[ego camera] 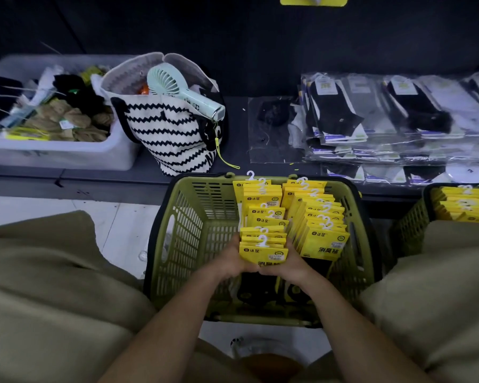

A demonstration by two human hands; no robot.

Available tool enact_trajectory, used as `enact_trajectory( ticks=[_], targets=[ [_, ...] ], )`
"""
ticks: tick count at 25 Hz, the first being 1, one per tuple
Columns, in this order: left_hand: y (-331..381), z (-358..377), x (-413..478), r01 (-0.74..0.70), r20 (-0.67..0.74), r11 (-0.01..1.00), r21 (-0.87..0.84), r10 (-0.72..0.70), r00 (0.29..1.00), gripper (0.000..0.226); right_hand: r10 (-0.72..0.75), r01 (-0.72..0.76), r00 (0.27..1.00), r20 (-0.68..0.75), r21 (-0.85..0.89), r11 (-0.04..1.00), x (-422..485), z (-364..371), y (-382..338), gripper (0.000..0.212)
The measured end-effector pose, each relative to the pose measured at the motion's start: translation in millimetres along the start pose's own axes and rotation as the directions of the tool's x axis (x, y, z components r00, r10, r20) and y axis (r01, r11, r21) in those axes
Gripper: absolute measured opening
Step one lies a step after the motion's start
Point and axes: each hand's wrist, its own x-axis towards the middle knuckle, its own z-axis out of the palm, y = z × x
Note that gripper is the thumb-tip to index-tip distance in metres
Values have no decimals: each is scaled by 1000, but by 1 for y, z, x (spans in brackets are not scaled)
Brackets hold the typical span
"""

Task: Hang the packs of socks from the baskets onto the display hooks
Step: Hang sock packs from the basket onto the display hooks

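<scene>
A green plastic basket (188, 233) stands on the floor between my knees, filled on its right side with yellow-carded sock packs (320, 217) that have white plastic hooks. Inside the basket, my left hand (230, 261) and my right hand (291, 262) grip a small stack of these sock packs (263, 246) from either side, fingers curled round its lower edges. A second green basket (409, 230) with more yellow packs sits at the right edge. No display hook is plainly in view.
On the low dark shelf (150, 167) stand a white bin (67, 156) of loose socks, a zigzag-striped bag (166, 136) holding a mint hand fan (183, 92), and piles of bagged black and white socks (398, 117). My knees flank the basket.
</scene>
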Motion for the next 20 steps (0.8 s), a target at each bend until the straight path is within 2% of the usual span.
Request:
enact_trajectory(
  ticks=[3, 5, 8, 12, 15, 18, 20],
  targets=[
    [-5, 1, 5, -2, 11, 1000, 2, 2, 1000, 97, -34, 33, 999, 23, 40, 999, -1, 0, 5, 100],
    [-8, 4, 4, -21, 39, 997, 74, 18, 999, 100, -34, 31, 997, 75, 39, 999, -3, -3, 7, 102],
    [-13, 11, 4, -48, 25, 985, 164, 44, 999, 89, -20, 23, 994, 106, -27, 999, -7, -4, 12, 95],
    [2, 3, 2, -93, -1, 986, 140, 94, 996, 65, -104, 104, 994, -31, 0, 995, -10, -3, -2, 70],
    [31, -11, -6, -161, -62, 984, 71, 166, 984, 68, -190, 199, 968, -165, 38, 979, -12, -10, -31, 51],
    [70, -25, -15, -262, -137, 956, -130, 245, 960, 72, -181, 241, 932, -313, 165, 956, -9, -25, -72, 61],
    [98, -33, -20, -349, -180, 911, -220, 314, 932, 69, -208, 277, 907, -367, 146, 950, -8, -38, -105, 53]
  ],
)
